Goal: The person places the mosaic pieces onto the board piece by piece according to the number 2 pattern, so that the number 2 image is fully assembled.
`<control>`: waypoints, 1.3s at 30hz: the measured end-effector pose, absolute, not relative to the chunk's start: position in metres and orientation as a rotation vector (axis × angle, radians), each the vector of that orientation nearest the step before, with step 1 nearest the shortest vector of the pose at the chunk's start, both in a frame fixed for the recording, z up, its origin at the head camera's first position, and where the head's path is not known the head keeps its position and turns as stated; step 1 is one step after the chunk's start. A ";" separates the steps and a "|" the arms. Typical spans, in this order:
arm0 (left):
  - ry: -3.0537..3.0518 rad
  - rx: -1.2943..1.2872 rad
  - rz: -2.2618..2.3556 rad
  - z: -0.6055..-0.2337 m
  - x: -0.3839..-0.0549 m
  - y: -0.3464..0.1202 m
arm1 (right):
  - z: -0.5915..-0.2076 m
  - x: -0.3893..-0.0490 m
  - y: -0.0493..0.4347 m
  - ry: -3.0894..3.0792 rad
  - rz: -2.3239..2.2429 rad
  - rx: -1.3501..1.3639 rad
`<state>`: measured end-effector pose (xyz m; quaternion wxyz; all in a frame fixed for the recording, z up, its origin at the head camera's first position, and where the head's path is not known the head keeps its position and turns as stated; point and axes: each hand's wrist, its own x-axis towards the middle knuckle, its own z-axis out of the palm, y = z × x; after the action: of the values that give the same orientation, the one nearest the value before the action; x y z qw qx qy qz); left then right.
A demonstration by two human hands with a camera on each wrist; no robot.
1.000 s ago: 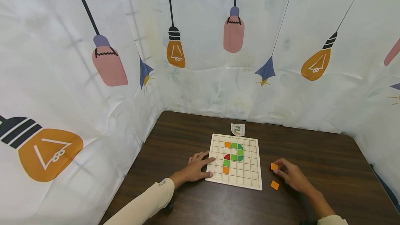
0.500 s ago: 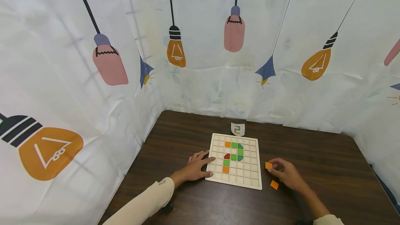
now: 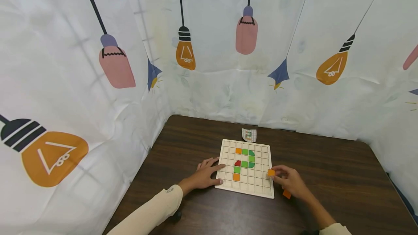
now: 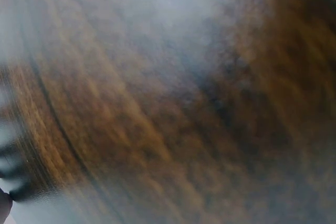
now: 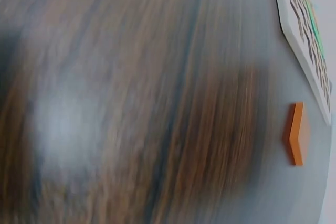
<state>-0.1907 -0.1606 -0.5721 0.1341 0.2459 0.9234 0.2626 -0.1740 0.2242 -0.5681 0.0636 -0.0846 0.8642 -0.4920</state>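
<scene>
A pale grid board [image 3: 228, 186] lies on the dark table, with several green tiles, two orange squares and a red rounded tile [image 3: 237, 163] set in its cells. My left hand [image 3: 206, 176] rests at the board's left edge, fingers spread, thumb and a finger over the rim. Between thumb and fingertips, my right hand [image 3: 290, 181] pinches an orange square tile [image 3: 271, 172] over the board's right edge. Another orange tile [image 3: 287, 194] lies on the table, partly hidden under the right hand; the right wrist view shows this orange tile [image 5: 297, 134] beside the board [image 5: 307, 40].
A small curled pattern card [image 3: 249, 135] stands behind the board on the brown wooden table [image 3: 196, 133]. White cloth [image 3: 209, 93] printed with lamps hangs along the back and left. The left wrist view shows mostly blurred tabletop [image 4: 168, 119].
My right hand has carried the pinched orange tile leftward from the table to the board's right edge. The left hand has stayed in place.
</scene>
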 end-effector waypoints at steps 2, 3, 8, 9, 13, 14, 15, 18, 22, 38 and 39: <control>2.679 0.710 0.757 -0.572 -0.191 -0.161 | -0.568 -0.174 0.221 2.579 -1.521 -0.275; 2.679 0.709 0.755 -0.573 -0.191 -0.161 | -0.568 -0.174 0.219 2.566 -1.539 -0.283; 2.680 0.710 0.755 -0.574 -0.190 -0.161 | -0.567 -0.172 0.208 2.551 -1.566 -0.328; 2.681 0.712 0.756 -0.574 -0.190 -0.161 | -0.568 -0.172 0.206 2.557 -1.558 -0.326; 2.682 0.721 0.755 -0.574 -0.191 -0.161 | -0.570 -0.172 0.197 2.576 -1.549 -0.329; 2.682 0.722 0.756 -0.574 -0.191 -0.160 | -0.571 -0.172 0.194 2.573 -1.552 -0.333; 2.682 0.721 0.756 -0.574 -0.191 -0.160 | -0.572 -0.172 0.192 2.570 -1.552 -0.336; 2.677 0.715 0.756 -0.574 -0.191 -0.160 | -0.573 -0.172 0.185 2.543 -1.561 -0.338; 2.674 0.705 0.758 -0.574 -0.191 -0.160 | -0.573 -0.173 0.174 2.493 -1.565 -0.287; 2.677 0.687 0.738 -0.577 -0.191 -0.161 | -0.582 -0.172 0.139 2.498 -1.519 -0.475; 2.679 0.688 0.735 -0.577 -0.191 -0.161 | -0.582 -0.172 0.137 2.524 -1.497 -0.486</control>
<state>-0.1912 -0.1609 -0.5768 0.1391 0.2382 0.9269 0.2544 -0.1724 0.1374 -0.5822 0.0836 -0.1629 0.8456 -0.5014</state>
